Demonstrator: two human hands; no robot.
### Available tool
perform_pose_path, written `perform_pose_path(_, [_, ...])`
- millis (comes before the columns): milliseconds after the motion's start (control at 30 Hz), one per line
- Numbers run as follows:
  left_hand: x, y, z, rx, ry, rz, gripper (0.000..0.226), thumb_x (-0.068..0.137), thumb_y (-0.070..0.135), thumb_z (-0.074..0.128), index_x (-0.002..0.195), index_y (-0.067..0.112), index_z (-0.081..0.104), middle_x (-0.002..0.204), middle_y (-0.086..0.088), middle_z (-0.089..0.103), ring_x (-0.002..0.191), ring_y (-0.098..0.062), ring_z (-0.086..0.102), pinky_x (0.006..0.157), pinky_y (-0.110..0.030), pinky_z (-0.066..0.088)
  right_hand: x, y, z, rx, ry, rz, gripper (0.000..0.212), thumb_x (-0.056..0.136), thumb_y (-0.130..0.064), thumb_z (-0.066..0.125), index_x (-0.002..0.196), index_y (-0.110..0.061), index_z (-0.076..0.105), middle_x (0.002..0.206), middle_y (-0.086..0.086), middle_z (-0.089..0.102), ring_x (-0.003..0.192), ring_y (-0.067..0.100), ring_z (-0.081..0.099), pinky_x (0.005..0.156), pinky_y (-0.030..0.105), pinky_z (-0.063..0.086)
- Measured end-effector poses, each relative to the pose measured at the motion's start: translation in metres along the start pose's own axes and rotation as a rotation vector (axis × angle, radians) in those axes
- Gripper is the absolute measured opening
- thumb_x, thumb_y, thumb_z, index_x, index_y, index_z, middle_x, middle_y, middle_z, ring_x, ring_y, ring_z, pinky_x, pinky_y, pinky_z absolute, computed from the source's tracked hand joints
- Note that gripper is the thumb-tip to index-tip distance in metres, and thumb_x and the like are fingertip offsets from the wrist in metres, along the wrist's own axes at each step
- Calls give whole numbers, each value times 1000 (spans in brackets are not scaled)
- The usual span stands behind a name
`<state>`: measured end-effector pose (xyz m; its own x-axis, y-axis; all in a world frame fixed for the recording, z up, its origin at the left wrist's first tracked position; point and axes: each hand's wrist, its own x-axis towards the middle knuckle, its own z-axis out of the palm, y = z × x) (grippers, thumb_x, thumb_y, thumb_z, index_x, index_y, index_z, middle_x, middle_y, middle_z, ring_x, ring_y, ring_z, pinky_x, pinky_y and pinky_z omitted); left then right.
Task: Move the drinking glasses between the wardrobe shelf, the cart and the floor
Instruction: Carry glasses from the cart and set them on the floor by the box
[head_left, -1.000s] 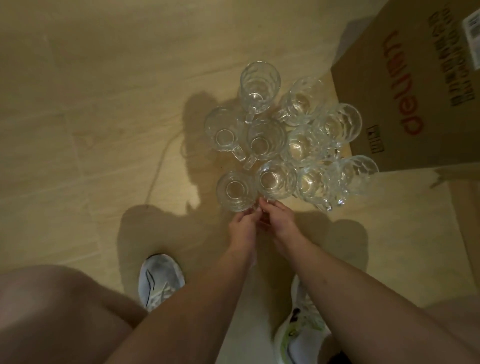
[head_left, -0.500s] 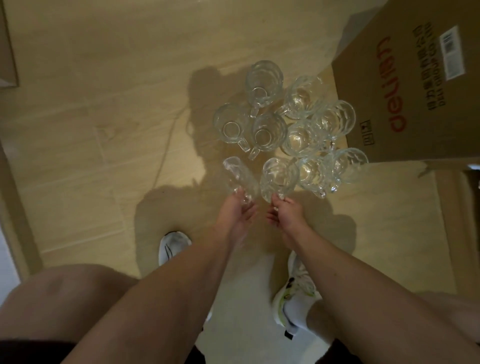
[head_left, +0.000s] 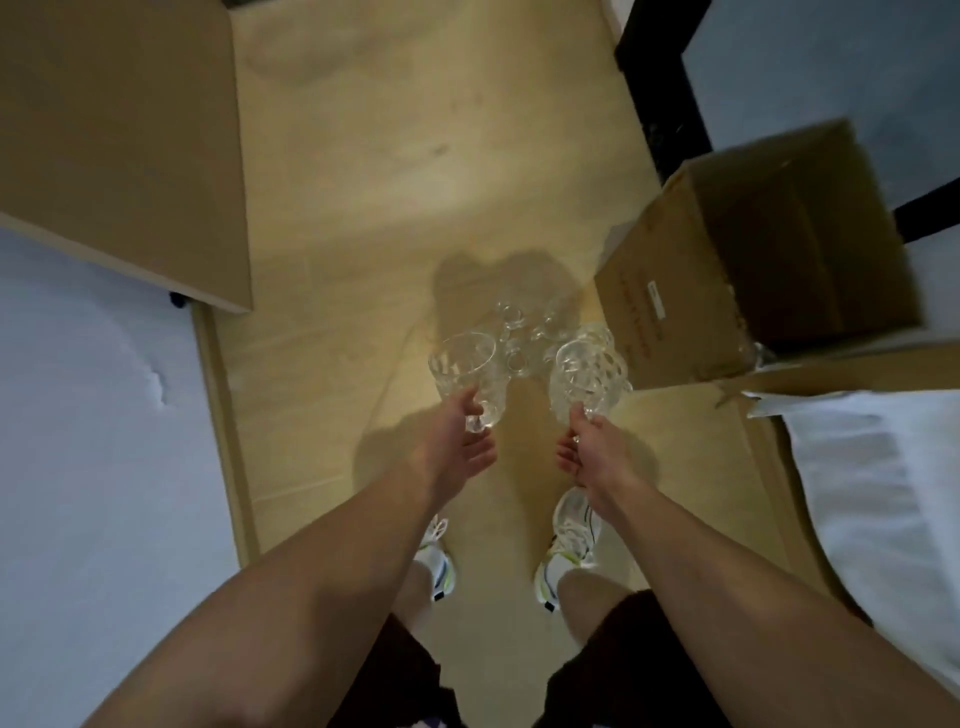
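My left hand (head_left: 460, 441) grips a clear dimpled glass mug (head_left: 467, 369) near its base, lifted off the floor with its mouth pointing away from me. My right hand (head_left: 592, 452) grips a second clear glass mug (head_left: 584, 382) the same way. Beyond and below the two held mugs, several more glass mugs (head_left: 524, 332) stand clustered on the wooden floor (head_left: 405, 171), small and blurred from this height. I stand upright with both arms stretched forward over my white shoes.
An open cardboard box (head_left: 769, 254) sits right of the mugs, one glass (head_left: 761, 353) at its near corner. A wooden panel (head_left: 119, 140) stands at the upper left. White bedding (head_left: 883, 499) lies on the right, a black frame (head_left: 660, 88) at the upper right.
I have risen from a crouch to standing. Both hands have lifted a mug each off the floor cluster, which now lies far below.
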<state>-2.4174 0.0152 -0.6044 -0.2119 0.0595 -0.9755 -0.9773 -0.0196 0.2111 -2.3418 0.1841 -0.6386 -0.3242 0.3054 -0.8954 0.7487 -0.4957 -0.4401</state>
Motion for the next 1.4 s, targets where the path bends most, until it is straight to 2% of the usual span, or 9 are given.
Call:
perform_pose_path(167, [-142,63,32,54,-18,175,28,96,40,56,87,14,52,83,-13,52,73,-25,53,72,-38,54,-116,-101,-18,-53,-38,-167,35,103,-44,54,82,-16,49,70,4,52,64,16,51,64,32,48])
perform_pose_path(333, [-252,124,60,153,-159,412,23,100,35,49,95,15,59,66,-6,62,56,-18,57,54,-26,52,-213,-176,-37,72,-70,-351,32,101,-38,54,78,-17,49,64,3,49,58,17,48,55,32,40])
perform_pose_path(467, [-331,159,82,348,-260,535,28,98,39,46,83,19,58,78,-6,58,66,-19,54,65,-31,51,-290,-214,-50,176,5,-492,37,104,-37,46,72,-18,44,65,6,47,57,20,47,57,33,44])
perform_pose_path(600, [-389,168,103,503,-343,644,24,96,42,52,100,18,56,95,-13,56,88,-26,55,75,-38,56,-354,-220,-68,270,114,-593,41,103,-42,44,69,-20,45,73,8,52,61,19,49,65,33,51])
perform_pose_path(800, [-449,128,149,674,-545,646,29,98,43,54,96,14,58,104,-16,60,94,-27,60,84,-42,58,-429,-173,-115,442,336,-675,39,99,-43,48,69,-18,45,77,15,56,58,22,48,58,30,50])
perform_pose_path(900, [-469,89,169,765,-638,607,29,98,41,54,88,15,55,95,-12,57,89,-25,54,86,-39,58,-461,-134,-143,512,466,-689,33,95,-39,52,72,-17,44,75,18,55,52,22,47,51,27,47])
perform_pose_path(1100, [-501,-11,200,965,-793,555,26,98,40,55,90,16,54,97,-13,59,83,-25,53,79,-38,54,-521,-45,-205,739,640,-728,28,88,-37,55,75,-16,42,70,15,48,45,19,38,49,25,37])
perform_pose_path(1267, [-535,-120,225,1148,-901,570,25,96,37,54,80,17,51,55,-14,65,65,-25,55,59,-33,49,-565,46,-263,913,739,-713,32,88,-41,58,75,-17,42,73,17,50,40,17,36,44,21,37])
perform_pose_path(1400, [-559,-228,242,1232,-984,564,28,91,33,54,68,18,47,65,-16,65,67,-28,56,59,-32,50,-601,130,-315,1018,836,-710,32,92,-44,56,78,-18,44,80,16,47,38,16,38,41,21,37])
